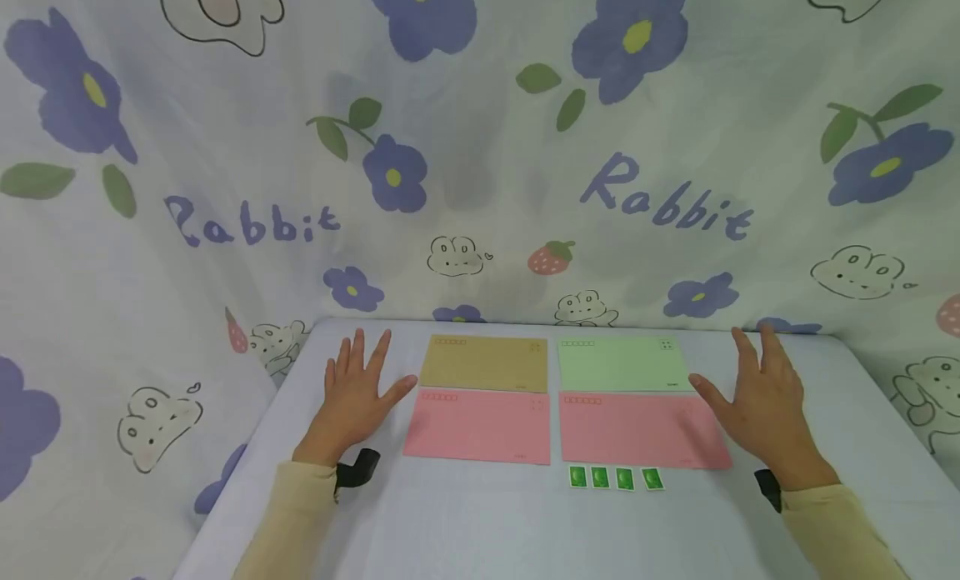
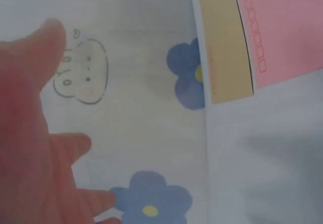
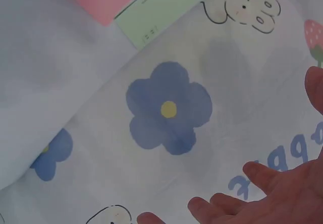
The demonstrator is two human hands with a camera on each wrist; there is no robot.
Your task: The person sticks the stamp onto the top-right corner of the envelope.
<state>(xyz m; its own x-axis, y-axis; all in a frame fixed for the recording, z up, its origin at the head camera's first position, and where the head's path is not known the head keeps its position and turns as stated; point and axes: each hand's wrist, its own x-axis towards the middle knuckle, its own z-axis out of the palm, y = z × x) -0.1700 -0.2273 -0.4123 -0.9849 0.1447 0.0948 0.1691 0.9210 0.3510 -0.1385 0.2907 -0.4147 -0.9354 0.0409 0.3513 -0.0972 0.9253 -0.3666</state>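
Four envelopes lie in two rows on the white table. A tan envelope [image 1: 483, 363] is at the back left, with a pink envelope [image 1: 477, 427] in front of it. At the back right is a light green envelope [image 1: 622, 365], and a second pink envelope [image 1: 641, 430] lies before it. Several small green stamps [image 1: 601, 477] form a row below the right pink envelope. My left hand [image 1: 352, 397], fingers spread, is just left of the envelopes and holds nothing. To their right my right hand [image 1: 768, 405] is spread too, its thumb overlapping the envelopes' edge in the head view.
A printed cloth [image 1: 480, 188] with flowers, rabbits and lettering hangs behind the table and at its sides. The white tabletop [image 1: 465, 522] extends in front of the envelopes. Each wrist wears a black band [image 1: 358, 468].
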